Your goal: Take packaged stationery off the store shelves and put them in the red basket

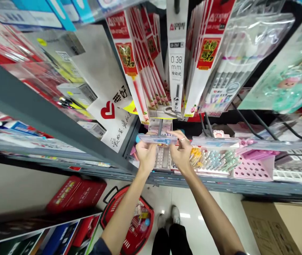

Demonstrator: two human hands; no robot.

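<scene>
Between my two hands is a flat clear plastic pack (159,139) with some blue on it, seen nearly edge-on. My left hand (147,156) grips its left end, fingers curled behind it. My right hand (181,148) pinches the right end, with a ring on one finger. A metal display hook (160,126) reaches the pack's upper edge; I cannot tell whether the pack hangs on it. Above hang red and white pen packs (136,60) and a 0.38 mm pen pack (176,60). Below the hands sits a white slotted tray (163,157).
Bundles of pens (209,159) and a pink perforated holder (254,166) fill the shelf to the right. Bare hooks (249,122) stick out there. A grey shelf upright (61,113) runs along the left. On the floor are a red shopping basket (151,212) and a cardboard box (267,223).
</scene>
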